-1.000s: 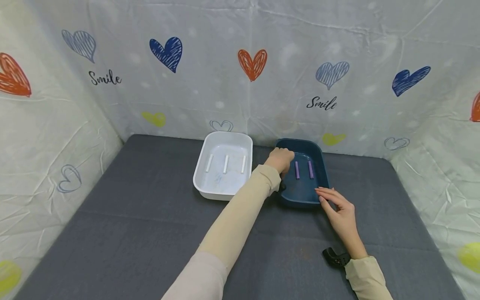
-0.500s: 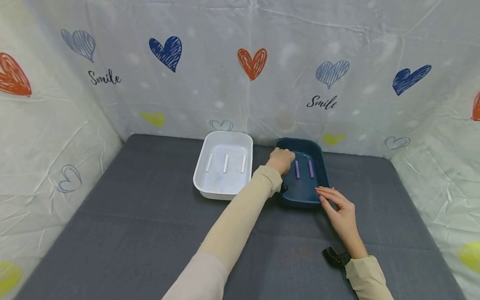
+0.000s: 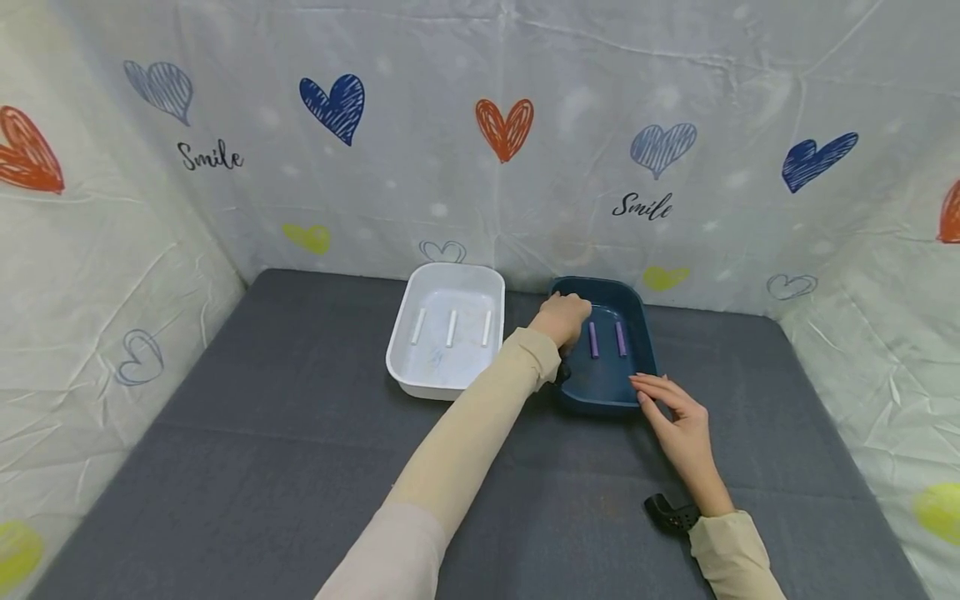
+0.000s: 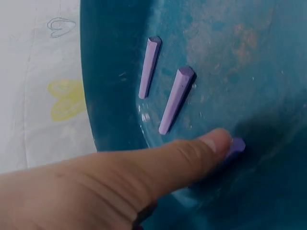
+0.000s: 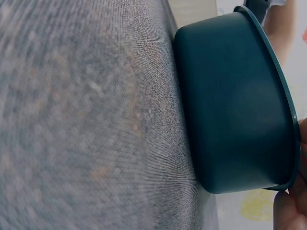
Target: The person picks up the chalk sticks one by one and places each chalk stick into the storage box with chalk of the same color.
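Note:
A dark teal tray [image 3: 600,388] stands near the back of the table, right of centre. Two purple chalk sticks [image 3: 593,340] lie side by side on its floor. My left hand [image 3: 561,319] reaches into the tray's left part. In the left wrist view its thumb lies against a third purple chalk stick [image 4: 236,145], whose end peeks out past the thumbnail. The other fingers of that hand are hidden there. At the tray's near right corner, my right hand [image 3: 684,429] pinches the rim between thumb and fingertips, as the right wrist view also shows.
A white tray [image 3: 442,377] stands left of the teal one, with white chalk sticks [image 3: 451,329] laid in a row inside. My left sleeve [image 3: 465,450] crosses its near right corner. A heart-patterned curtain [image 3: 562,150] hangs behind the grey tabletop [image 3: 285,467].
Both hands hold nearly the same place across the frames. The trays and the visible chalk sticks stay where they are.

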Available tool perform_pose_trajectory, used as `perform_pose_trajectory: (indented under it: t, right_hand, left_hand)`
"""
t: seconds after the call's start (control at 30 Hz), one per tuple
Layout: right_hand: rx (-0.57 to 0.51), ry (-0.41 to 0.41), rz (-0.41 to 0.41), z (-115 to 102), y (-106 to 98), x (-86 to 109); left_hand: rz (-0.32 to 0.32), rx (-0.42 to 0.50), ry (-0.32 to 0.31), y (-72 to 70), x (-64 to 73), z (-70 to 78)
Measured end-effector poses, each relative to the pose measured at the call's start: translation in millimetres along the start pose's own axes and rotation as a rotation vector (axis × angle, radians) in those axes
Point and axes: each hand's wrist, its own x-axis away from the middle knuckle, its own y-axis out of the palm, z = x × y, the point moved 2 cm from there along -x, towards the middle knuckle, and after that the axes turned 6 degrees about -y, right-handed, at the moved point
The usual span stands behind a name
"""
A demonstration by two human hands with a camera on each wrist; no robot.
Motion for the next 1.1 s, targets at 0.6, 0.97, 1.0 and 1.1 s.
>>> perform_pose_trajectory:
  t: [0.6,0.97,1.0,1.1]
  right_hand:
    - [0.05,-0.005,-0.081,12.2,-5.9,-2.0]
    - [0.134,0.174,-0.253,9.4,-18.2,-7.8]
    - [0.145,0.175,-0.267,8.5,-18.5,-8.8]
    - [0.174,0.179,-0.297,6.0,-18.1,-12.1]
  left_hand:
    - [0.081,0.112,0.017,-15.4,14.6,-17.6]
    - [0.168,0.069,0.019,-17.0,32.1,-25.7]
    - [0.171,0.064,0.018,-17.3,35.4,-26.5]
    - [0.191,0.044,0.018,-18.7,46.1,-29.3]
